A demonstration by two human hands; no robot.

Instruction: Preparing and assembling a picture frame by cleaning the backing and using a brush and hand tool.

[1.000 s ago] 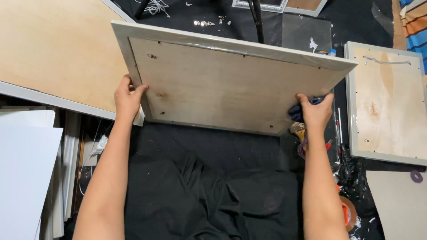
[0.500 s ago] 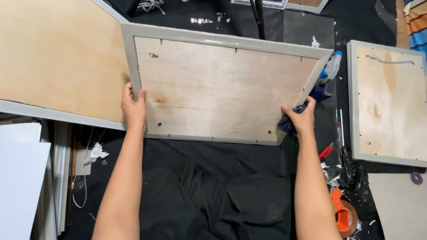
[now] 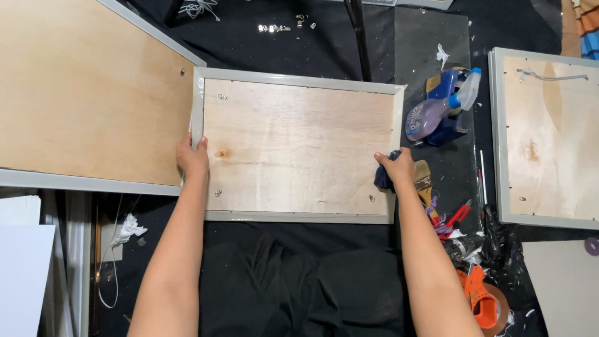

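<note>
Two bare forearms rise from the 6 o'clock edge over black cloth [image 3: 299, 281], running almost parallel toward 12 o'clock. Left hand [image 3: 192, 156]: fingers curled, thumb on top, gripping the grey rim of the picture frame [image 3: 299, 146] at its 9 o'clock edge. Right hand [image 3: 397, 168]: closed around a dark blue rag [image 3: 382, 178], knuckles bent, pressed against the frame's 3 o'clock edge near its lower corner. Frame lies flat, back side up, plywood backing showing, at the centre of the view on the dark table.

Beside the right forearm at 4 o'clock: an orange tape dispenser [image 3: 483, 299]. Just past the right hand at 3 o'clock: a paintbrush [image 3: 424, 178]. Farther, at 2 o'clock: a purple spray bottle [image 3: 440, 112] lying on its side. Larger plywood-backed frame [image 3: 81, 93] at 10 o'clock; another [image 3: 549, 137] at 3 o'clock, well apart.
</note>
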